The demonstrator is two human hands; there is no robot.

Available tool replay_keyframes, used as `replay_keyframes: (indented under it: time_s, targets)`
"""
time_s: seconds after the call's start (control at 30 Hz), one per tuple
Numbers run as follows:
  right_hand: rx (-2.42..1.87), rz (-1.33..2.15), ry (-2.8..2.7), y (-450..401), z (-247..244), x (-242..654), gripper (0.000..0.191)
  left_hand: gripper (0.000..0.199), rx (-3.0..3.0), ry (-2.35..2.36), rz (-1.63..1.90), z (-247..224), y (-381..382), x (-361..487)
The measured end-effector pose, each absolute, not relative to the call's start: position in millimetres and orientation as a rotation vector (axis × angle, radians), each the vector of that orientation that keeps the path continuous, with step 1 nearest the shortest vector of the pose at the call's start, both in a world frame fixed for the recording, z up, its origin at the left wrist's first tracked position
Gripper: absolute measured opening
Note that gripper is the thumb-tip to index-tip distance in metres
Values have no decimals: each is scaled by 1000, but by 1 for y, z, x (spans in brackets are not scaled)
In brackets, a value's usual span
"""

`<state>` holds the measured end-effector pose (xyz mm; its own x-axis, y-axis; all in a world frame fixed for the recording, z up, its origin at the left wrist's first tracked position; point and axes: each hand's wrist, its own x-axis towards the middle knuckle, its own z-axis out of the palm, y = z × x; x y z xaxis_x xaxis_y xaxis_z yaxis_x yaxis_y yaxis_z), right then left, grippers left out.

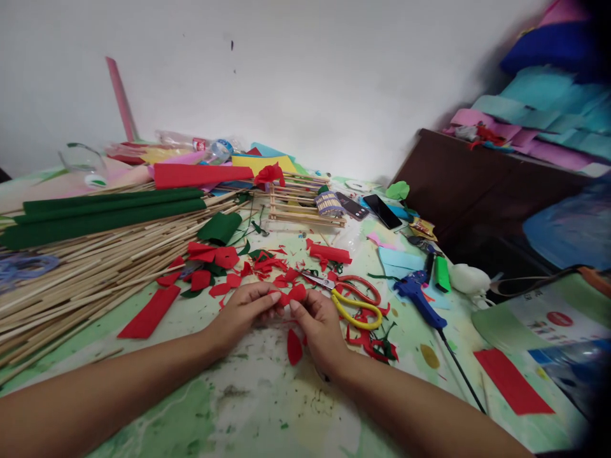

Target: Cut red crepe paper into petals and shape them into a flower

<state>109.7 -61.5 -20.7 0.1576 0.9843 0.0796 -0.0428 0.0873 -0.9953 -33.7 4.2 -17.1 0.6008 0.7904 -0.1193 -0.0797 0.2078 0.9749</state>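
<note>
Between my two hands is a small red petal piece (294,293), pinched at its left side by my left hand (251,310) and at its right by my right hand (319,321). Just below, a loose red petal (294,347) lies on the green-and-white table cover (258,407). Scissors with one yellow and one orange handle (356,308) rest beside my right hand, blades pointing left. Red scraps and cut petals (226,256) are scattered beyond my hands.
Thin wooden sticks (105,267) and green rolls (109,213) fill the left. A blue glue gun (422,299) with a cord lies right, near a green lighter (442,275). Further back are a stick frame (305,213), a phone (382,211) and a red sheet (200,175).
</note>
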Motion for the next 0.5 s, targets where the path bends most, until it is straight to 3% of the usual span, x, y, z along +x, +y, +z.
replay_keyframes:
  time_s: [0.5]
  targets:
    - [-1214, 1057, -1104, -63, -22, 110, 18, 13, 1354, 757, 713, -14, 3, -36]
